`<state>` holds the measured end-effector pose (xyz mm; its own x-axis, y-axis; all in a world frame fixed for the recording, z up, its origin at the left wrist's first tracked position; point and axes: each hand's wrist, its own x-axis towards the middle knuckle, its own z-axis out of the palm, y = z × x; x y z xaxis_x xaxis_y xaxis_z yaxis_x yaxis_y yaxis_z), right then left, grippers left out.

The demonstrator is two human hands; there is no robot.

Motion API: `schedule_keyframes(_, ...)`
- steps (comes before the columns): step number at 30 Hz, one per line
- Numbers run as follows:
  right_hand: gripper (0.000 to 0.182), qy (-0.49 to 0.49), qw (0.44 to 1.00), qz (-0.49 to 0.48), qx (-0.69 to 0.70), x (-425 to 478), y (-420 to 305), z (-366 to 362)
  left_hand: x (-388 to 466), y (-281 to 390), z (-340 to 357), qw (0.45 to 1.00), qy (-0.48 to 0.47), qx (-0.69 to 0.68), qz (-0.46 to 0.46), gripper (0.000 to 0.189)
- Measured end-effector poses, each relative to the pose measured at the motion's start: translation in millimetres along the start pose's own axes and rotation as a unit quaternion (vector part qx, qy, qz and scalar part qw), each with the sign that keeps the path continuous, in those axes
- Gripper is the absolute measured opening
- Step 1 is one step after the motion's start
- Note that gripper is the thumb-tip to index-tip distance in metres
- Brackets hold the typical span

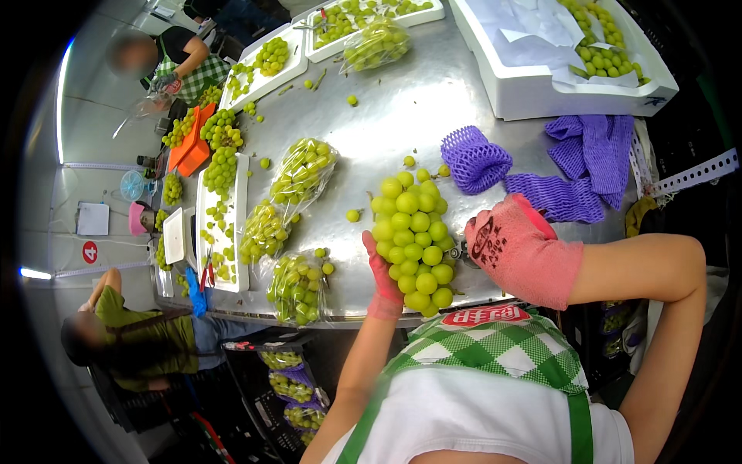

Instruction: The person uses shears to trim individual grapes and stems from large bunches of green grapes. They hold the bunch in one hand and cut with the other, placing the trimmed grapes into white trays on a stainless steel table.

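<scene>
A large bunch of green grapes [414, 243] is held up over the front of the metal table. My left hand [384, 278], in a pink glove, supports it from the left, its fingers partly hidden behind the fruit. On the other side my right hand [513, 249], also gloved in pink, is closed around a small metal hand tool [464, 253]. Most of that tool is covered by my fist and the grapes, so its kind is unclear. Just beyond the bunch lies a purple foam net sleeve [476, 159], and loose grapes [409, 161] rest near it.
More purple foam nets [591, 156] lie at right below a white foam box [579, 93] holding paper and grapes. Bagged grapes [304, 171] stand at left, beside a white tray [242, 220] with red-handled scissors [207, 272]. Two other people work around the table [400, 110].
</scene>
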<state>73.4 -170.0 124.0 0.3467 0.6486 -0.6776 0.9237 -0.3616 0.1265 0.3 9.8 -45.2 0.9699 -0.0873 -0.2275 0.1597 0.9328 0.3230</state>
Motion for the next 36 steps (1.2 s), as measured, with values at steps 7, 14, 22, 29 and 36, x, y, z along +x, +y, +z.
schedule_keyframes(7, 0.031, 0.135, 0.987, 0.006, -0.091, 24, -1, 17, 0, -2, 9, 0.999, 0.022, -0.001, 0.030, 0.067)
schedule_keyframes(14, 0.025, -0.057, 0.997, -0.003, -0.050, -26, 27, -34, 5, 8, 12, 0.998, -0.050, -0.006, 0.025, 0.060)
schedule_keyframes(22, 0.036, 0.226, 0.900, 0.006, 0.374, -30, 19, 33, -16, 7, 1, 0.987, 0.075, 0.091, 0.106, 0.052)
schedule_keyframes(29, 0.046, 0.074, 0.883, -0.018, 0.462, -2, -2, 44, -17, 3, 5, 0.999, 0.019, 0.006, 0.049, 0.052)
schedule_keyframes(36, 0.048, 0.148, 0.893, -0.014, 0.426, 9, -7, 46, -20, 2, 15, 0.998, 0.013, 0.018, 0.054, 0.052)
